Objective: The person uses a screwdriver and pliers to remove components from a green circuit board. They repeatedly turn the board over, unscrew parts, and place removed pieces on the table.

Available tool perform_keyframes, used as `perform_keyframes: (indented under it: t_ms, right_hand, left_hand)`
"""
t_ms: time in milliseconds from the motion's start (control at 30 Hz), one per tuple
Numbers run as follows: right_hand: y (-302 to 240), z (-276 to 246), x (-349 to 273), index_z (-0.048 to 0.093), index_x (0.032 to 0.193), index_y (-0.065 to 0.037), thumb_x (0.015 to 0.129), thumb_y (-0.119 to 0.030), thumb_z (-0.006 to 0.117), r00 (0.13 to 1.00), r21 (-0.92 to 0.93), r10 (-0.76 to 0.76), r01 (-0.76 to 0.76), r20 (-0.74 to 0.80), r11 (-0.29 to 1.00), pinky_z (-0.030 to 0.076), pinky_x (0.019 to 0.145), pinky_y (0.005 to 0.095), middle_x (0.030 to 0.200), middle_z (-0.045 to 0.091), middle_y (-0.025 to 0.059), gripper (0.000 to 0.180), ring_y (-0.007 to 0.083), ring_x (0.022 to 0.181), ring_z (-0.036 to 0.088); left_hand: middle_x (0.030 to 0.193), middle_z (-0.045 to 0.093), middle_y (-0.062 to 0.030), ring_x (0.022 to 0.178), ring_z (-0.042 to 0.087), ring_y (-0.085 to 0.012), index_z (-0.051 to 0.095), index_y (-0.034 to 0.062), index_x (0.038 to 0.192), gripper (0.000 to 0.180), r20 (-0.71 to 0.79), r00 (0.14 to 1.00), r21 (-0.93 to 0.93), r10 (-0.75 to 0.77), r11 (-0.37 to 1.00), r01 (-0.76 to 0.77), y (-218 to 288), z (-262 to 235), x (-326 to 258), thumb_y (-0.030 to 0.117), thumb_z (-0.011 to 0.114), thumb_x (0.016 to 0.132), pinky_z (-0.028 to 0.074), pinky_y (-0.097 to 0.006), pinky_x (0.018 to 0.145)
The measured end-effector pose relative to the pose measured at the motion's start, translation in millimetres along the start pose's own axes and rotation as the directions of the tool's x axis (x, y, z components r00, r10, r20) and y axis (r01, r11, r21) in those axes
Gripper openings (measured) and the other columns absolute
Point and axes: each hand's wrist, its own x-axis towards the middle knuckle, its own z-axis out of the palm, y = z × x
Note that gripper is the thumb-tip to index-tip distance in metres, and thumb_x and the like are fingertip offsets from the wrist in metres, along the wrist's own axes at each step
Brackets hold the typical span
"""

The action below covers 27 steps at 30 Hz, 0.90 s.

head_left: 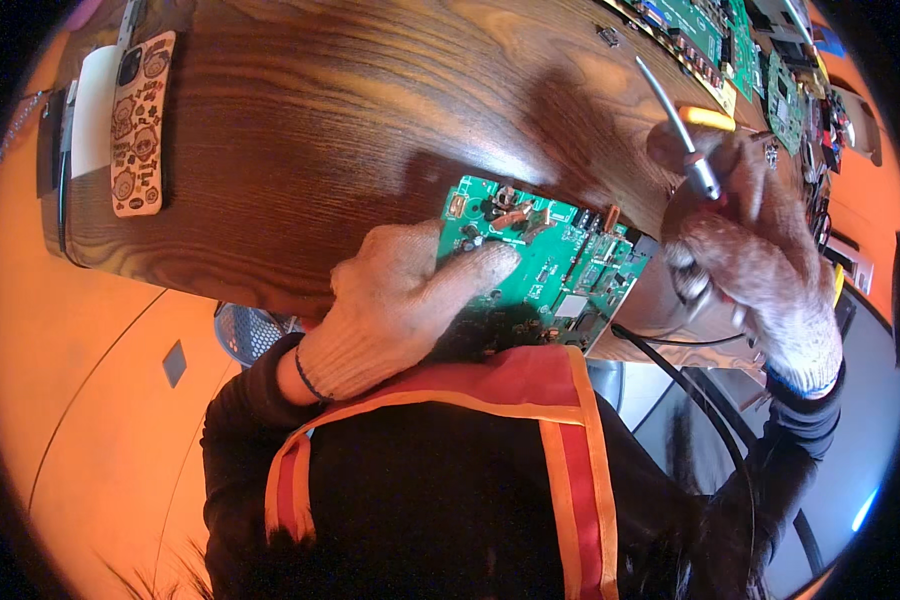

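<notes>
My left hand (pixel 395 300), in a pale knit glove, grips the left side of a green circuit board (pixel 515 280), its thumb lying on the upper face. The board is tilted over the table's near edge and carries copper-coloured parts, black connectors and metal squares. To the right of the board, my gloved right hand (pixel 755 240) is raised, closed round what looks like a soldering iron (pixel 675 122), its thin metal tip pointing up and left. A yellow-orange piece (pixel 707 118) shows beside its fingers; whether the hand holds it too is unclear.
A phone in a patterned case (pixel 140 125) lies at the far left of the wooden table (pixel 310 120), beside white paper (pixel 92 110). More circuit boards (pixel 705 35) crowd the far right. A black cable (pixel 685 385) runs down between the board and my right arm.
</notes>
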Motion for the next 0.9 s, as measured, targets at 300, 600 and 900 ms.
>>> perform_keyframes:
  t_ms: [300, 600, 900]
  right_hand:
    - [-7.8, -8.8, 7.8, 0.070, 0.120, -0.015, 0.082, -0.009, 0.078, 0.881, -0.771, -0.451, 0.384, 0.142, 0.508, 0.056, 0.068, 0.0387, 0.095, 0.068, 0.0099, 0.039, 0.0278, 0.081, 0.069]
    - [69.5, 19.2, 55.6, 0.061, 0.134, -0.008, 0.094, -0.020, 0.066, 0.765, -0.457, -0.527, 0.344, -0.371, 0.820, 0.055, 0.069, 0.0396, 0.095, 0.067, 0.0185, 0.042, 0.0333, 0.080, 0.068]
    - [81.4, -0.4, -0.9, 0.070, 0.115, -0.003, 0.091, -0.021, 0.076, 0.439, -0.346, -0.376, 0.150, -0.816, 0.926, 0.058, 0.076, 0.0322, 0.105, 0.072, 0.0137, 0.030, 0.0260, 0.090, 0.071]
  left_hand:
    - [0.083, 0.073, -0.0068, 0.077, 0.064, -0.0123, 0.075, 0.0092, 0.111, 0.030, -0.046, 0.999, 0.005, 0.021, 1.000, -0.021, -2.7, 3.4, 0.7, 0.034, 0.063, 0.099, 0.051, -0.031, 0.074]
    - [0.078, 0.073, -0.0035, 0.074, 0.064, -0.0121, 0.077, 0.0078, 0.101, 0.030, -0.216, 0.965, 0.025, -0.146, 0.988, 0.155, 1.8, -4.1, 7.2, 0.035, 0.068, 0.092, 0.050, -0.031, 0.073]
    - [0.081, 0.064, 0.0030, 0.072, 0.054, -0.0074, 0.073, 0.0016, 0.094, 0.010, -0.336, 0.935, -0.213, -0.113, 0.976, 0.041, -2.5, 0.9, 4.8, 0.008, 0.071, 0.087, 0.045, -0.025, 0.066]
